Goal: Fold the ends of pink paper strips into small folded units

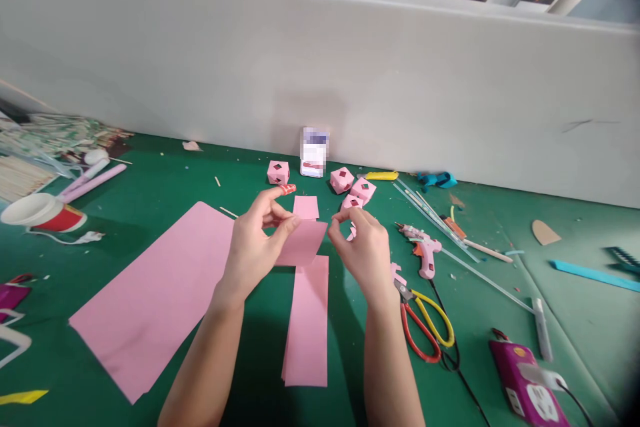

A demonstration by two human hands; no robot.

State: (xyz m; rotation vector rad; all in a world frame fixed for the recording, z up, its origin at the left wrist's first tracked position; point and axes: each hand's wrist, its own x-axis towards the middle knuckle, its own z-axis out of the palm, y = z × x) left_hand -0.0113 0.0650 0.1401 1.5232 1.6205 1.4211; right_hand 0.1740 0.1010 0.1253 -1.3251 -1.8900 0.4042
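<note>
My left hand (260,240) pinches a pink paper piece (303,243) between thumb and fingers, and its index finger, with a red wrap near the tip, points outward. My right hand (364,250) is closed in a pinch right beside the paper's upper right corner; whether the fingertips touch it I cannot tell. Under the held paper lie pink paper strips (310,333), slightly fanned. Just beyond it is a small pink paper square (306,205). Large pink sheets (155,300) lie left of my left forearm. Several folded pink paper shapes with cut holes (342,180) stand farther back.
A phone (313,152) leans on the white partition (320,60). To the right are a pink glue gun (424,250), scissors (425,320) with red and yellow handles, a yellow cutter (381,176) and a purple power box (527,383). A paper cup (45,212) lies left.
</note>
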